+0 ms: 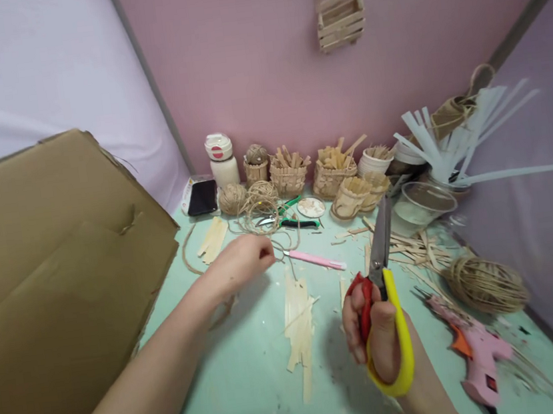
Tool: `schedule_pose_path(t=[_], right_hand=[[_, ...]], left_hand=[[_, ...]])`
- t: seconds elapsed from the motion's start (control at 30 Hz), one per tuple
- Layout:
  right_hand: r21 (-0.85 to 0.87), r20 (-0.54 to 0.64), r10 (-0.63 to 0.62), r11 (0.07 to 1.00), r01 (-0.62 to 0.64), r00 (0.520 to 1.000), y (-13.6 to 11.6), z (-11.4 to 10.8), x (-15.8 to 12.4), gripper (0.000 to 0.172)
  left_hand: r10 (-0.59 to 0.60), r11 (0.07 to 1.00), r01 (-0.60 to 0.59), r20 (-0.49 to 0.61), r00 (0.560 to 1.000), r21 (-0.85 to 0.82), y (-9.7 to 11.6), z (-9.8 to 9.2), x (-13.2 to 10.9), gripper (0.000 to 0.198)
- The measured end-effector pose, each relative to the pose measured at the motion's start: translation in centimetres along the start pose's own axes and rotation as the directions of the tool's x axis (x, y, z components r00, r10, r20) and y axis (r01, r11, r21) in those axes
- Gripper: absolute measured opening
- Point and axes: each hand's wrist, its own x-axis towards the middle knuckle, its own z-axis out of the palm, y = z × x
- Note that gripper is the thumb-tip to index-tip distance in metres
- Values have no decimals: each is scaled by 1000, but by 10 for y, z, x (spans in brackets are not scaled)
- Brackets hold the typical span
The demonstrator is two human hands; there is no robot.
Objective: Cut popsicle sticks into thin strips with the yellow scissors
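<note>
My right hand [381,338] grips scissors [391,294] with one red and one yellow handle, their blades together and pointing up and away. My left hand [245,258] is closed in a fist above the table, beside loose loops of twine [262,212]. Strands of the twine reach the fist, though the curled fingers hide what lies inside. Just right of the fist lies a pink-handled craft knife [316,260]. Behind it are green-and-black pliers [299,223], partly under the loops. Thin pale wood strips [299,328] rest on the table between my hands.
A large cardboard sheet [63,273] stands at the left. Along the back are a phone [203,197], a white jar [224,172] and small baskets [289,180] of sticks. To the right are a plastic cup [422,206], a twine ball [487,283] and a pink glue gun [479,357].
</note>
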Motion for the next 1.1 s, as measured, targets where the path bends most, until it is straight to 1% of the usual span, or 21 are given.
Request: schedule_pose_path(t=[0.03, 0.1, 0.2, 0.37, 0.43, 0.53, 0.67, 0.83, 1.0, 1.1], right_hand=[[31, -13, -14, 999, 14, 1000, 1, 0, 0, 58], [87, -21, -34, 996, 35, 999, 4, -1, 0, 56], [123, -13, -50, 991, 51, 999, 8, 0, 1, 56], [142, 27, -20, 990, 16, 999, 9, 0, 1, 57], [139, 11, -11, 990, 9, 1000, 7, 1, 0, 58], [143, -9, 14, 990, -12, 1000, 5, 3, -1, 61], [145, -8, 17, 989, -16, 1000, 4, 4, -2, 59], [122, -14, 19, 992, -17, 1000, 7, 3, -3, 56], [154, -10, 34, 988, -32, 999, 7, 3, -2, 58], [165, -17, 24, 986, -21, 1000, 8, 3, -2, 57]], left_hand=[[41, 999, -42, 87, 995, 7, 4, 6, -1, 18], [88, 996, -93, 196, 977, 18, 6, 15, -2, 19], [79, 995, -93, 264, 961, 43, 0, 25, 1, 25], [50, 990, -91, 340, 939, 105, -9, 30, 7, 50], [67, 987, -114, 349, 935, 114, -8, 33, 7, 55], [72, 985, -120, 334, 940, 126, -4, 39, 5, 60], [65, 980, -121, 313, 947, 160, 3, 45, 2, 59], [52, 971, -118, 301, 952, 206, 10, 45, 1, 56], [44, 971, -110, 293, 955, 213, 11, 47, 2, 59], [52, 970, -116, 283, 958, 215, 11, 49, 1, 61]])
